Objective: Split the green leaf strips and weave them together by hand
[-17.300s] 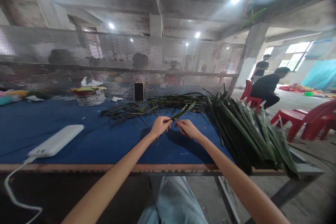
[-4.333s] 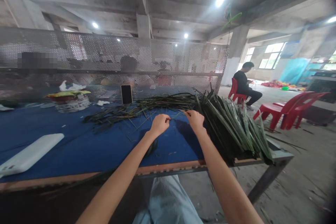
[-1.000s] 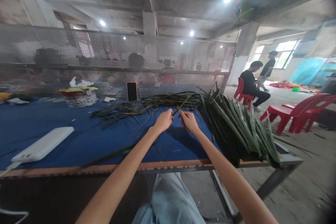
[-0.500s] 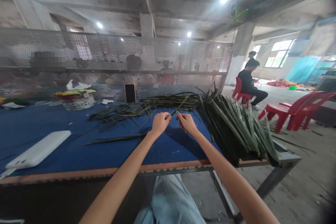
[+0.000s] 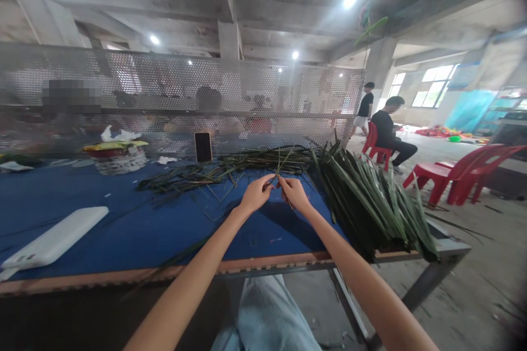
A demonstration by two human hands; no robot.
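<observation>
Above the blue tabletop [image 5: 164, 241] both my hands meet, fingertips almost touching. My left hand [image 5: 257, 192] is closed in a pinch on a narrow green leaf strip [image 5: 279, 161]. My right hand [image 5: 293, 194] pinches the same strip from the other side, and a thin end pokes out below its fingers. The strip's tip points up between the hands; how it is folded there is too small to make out. A blurred long leaf [image 5: 181, 256] trails from under my left forearm over the table's front edge.
Right of my hands lies a thick pile of long green leaves [image 5: 366, 197]. Loose strips [image 5: 185, 177] spread behind them, near a phone [image 5: 203, 147] propped upright. Further left are a white basket [image 5: 119, 160] and a white power bank [image 5: 57, 236]. A perforated metal screen [image 5: 164, 82] borders the back.
My left hand has come closer to my right, and the strip's tip now stands more upright. The long leaf on the table has swung toward the front edge. In the background a person walks left.
</observation>
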